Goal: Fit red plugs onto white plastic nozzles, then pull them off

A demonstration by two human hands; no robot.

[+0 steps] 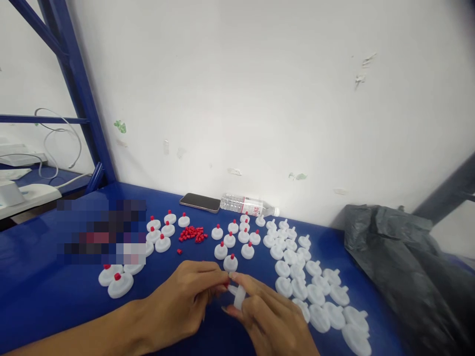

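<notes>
My right hand point(265, 311) pinches a white nozzle lid point(240, 297) by its round base, the spout turned toward the left. At that spout my left hand point(185, 296) has its fingers closed on a small red cap point(226, 284), mostly hidden by the fingertips. Just beyond the hands stands a white lid with a red tip point(230, 263), among several like it. A pile of loose red caps point(193, 234) lies behind my left hand. To the right of my right hand, many white lids without red tips point(297, 272) are spread over the blue table.
More red-tipped lids point(120, 286) stand at the left, beside a pixelated patch. A phone point(200, 202) and a clear bottle lying on its side point(249, 204) are by the wall. A dark plastic bag point(393, 267) covers the right edge; a blue metal frame point(79, 84) rises at left.
</notes>
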